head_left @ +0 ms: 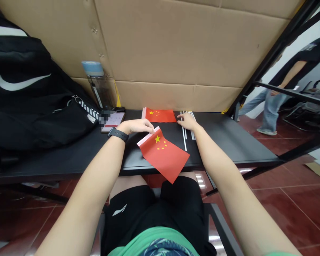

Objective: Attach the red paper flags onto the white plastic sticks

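At the front edge of a black table (237, 140), as the head view shows, the left hand (138, 125) holds a small red flag (167, 156) while the right hand (187, 121) is at a group of thin white sticks (184, 137). The step in hand looks like picking out a stick with the flag kept ready. The left thumb and fingers are pinched together on the upper end of the flag's pale edge strip; the right hand is partly open, fingers slightly apart, with nothing seen in its grip. Whether its fingertips touch a stick cannot be told. As I judge it, the next move calls for a light pinch on one stick, leaving its neighbours lying, and a steady hold on the flag.

That flag hangs at a slant, its far corner dipping past the table edge above the person's lap. It is bright red, with one large yellow star and four smaller ones near the pale strip; the sheet bows gently and seems thin. Behind it, between the hands, a second flag (165, 116) lies flat near the cardboard wall (176, 49).
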### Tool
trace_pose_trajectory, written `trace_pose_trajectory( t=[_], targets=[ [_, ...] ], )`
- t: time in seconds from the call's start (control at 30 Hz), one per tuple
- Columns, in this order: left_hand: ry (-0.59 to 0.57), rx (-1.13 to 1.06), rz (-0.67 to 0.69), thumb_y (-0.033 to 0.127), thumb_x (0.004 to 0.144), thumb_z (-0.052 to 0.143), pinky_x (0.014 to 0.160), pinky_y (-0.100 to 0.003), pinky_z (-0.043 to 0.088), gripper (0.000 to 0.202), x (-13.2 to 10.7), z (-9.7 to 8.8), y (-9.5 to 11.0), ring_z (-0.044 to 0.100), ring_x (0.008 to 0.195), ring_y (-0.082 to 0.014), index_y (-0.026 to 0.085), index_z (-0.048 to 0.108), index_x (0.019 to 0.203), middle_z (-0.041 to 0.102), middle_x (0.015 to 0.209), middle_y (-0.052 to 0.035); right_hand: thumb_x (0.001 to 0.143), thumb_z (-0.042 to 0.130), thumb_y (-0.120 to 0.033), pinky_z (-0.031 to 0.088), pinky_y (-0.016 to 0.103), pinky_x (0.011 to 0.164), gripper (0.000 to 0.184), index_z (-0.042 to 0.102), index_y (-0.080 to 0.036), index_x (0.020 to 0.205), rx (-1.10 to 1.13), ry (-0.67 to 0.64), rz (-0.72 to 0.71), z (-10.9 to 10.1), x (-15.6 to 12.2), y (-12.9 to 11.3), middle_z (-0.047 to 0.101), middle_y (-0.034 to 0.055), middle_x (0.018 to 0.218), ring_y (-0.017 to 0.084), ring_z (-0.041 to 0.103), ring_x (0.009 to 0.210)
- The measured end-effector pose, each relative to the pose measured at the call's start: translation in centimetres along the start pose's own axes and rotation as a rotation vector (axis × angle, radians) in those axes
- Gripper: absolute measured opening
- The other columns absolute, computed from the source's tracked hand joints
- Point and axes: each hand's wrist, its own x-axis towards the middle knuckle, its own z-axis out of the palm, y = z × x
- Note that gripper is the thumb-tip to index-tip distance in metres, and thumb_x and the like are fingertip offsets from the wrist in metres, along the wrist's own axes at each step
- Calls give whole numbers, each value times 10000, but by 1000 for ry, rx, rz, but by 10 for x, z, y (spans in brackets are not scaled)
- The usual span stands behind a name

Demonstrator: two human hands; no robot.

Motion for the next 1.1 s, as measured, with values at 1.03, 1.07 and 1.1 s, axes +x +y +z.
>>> trace_pose_trajectory(
  t=[1.03, 1.07, 1.1],
  targets=[
    [-3, 56, -14, 512, 810, 719, 713, -312, 358, 319, 5, 6, 5, 536, 772, -191, 196, 743, 772, 654, 794, -22, 817, 774, -629, 350, 615, 1130, 668, 621, -227, 1328, -17, 129, 506, -21, -12, 47, 535, 201, 1458, 428, 458, 1387],
    [0, 58, -12, 515, 808, 720, 709, -312, 360, 320, 4, 6, 6, 540, 770, -193, 198, 742, 767, 657, 790, -24, 818, 773, -629, 351, 613, 1128, 653, 628, -229, 1313, -18, 138, 504, -20, -12, 47, 542, 197, 1448, 424, 463, 1381],
    [2, 59, -14, 516, 806, 722, 708, -310, 361, 319, 4, 6, 7, 543, 771, -195, 200, 743, 769, 662, 792, -24, 819, 771, -627, 351, 609, 1127, 639, 634, -231, 1302, -19, 146, 502, -19, -11, 48, 549, 191, 1440, 419, 468, 1375]
  ],
)
